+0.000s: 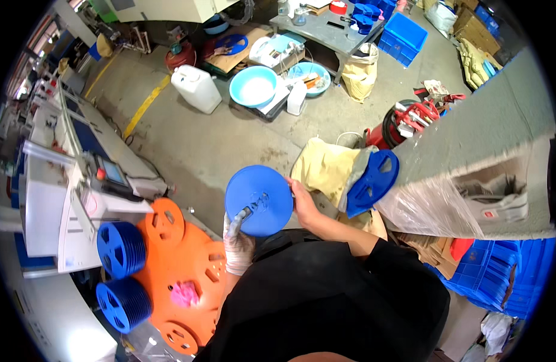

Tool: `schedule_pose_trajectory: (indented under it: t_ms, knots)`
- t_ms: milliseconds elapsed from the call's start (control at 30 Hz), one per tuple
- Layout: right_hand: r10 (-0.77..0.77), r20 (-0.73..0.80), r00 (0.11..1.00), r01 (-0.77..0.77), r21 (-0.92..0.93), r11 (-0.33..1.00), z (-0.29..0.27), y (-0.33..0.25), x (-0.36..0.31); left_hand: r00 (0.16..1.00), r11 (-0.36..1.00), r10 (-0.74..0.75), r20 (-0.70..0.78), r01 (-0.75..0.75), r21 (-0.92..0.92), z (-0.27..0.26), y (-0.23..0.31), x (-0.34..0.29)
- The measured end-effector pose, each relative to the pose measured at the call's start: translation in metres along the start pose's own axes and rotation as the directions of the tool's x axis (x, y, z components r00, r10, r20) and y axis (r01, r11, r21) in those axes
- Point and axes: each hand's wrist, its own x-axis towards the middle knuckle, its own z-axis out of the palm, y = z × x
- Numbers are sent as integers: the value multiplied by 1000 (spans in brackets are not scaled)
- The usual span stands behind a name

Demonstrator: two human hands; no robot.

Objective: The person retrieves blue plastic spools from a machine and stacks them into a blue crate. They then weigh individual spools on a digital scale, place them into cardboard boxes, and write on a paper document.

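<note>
Blue disc (263, 186) held up between both hands in front of the dark shirt, its broad face turned toward the head camera. Left hand (236, 244) gloved, pale, at the lower-left rim; its fingers (234, 227) reach over onto the disc face, ending in something dark near the centre. Cannot tell whether that is a stained fingertip or a small tool, nor how wide these fingers stand. Right hand (305, 208) bare, fingers bent at the right rim, closed narrowly on the edge; those behind the disc hidden. Left of the left fingers and nearer the body: orange panel (196, 253) with cutouts, pink cloth (185, 294) lying on it, two stacks of blue reels (118, 248) at its far-left side. Right of the right fingers, near: yellowish sack (323, 166), with a slotted blue piece (374, 181) at its right side. Beyond both sets of fingers, well apart: white jerrycan (196, 89), turquoise basin (237, 84), then a grey tabletop (320, 35).
</note>
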Motion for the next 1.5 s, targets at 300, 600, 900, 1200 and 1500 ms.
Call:
schedule_pose_trajectory:
  t_ms: [300, 600, 900, 1200, 1500]
  knots:
    - [-12, 37, 999, 14, -55, 998, 65, -55, 213, 971, 985, -134, 200, 109, 132, 23, 89, 238]
    - [391, 254, 885, -184, -580, 793, 34, -94, 297, 998, 981, 44, 44, -52, 186, 61, 111, 312]
    - [972, 171, 162, 390, -916, 96, 91, -47, 361, 624, 906, 423, -658, -288, 309, -10, 90, 126]
    - [986, -62, -153, 743, -666, 73, 151, 141, 131, -101, 547, 417, -903, -766, 338, -26, -86, -176]
    - [845, -144, -515, 749, -555, 362, 85, 359, -279, -666, 314, -43, -744, -716, 623, -10, -255, -455]
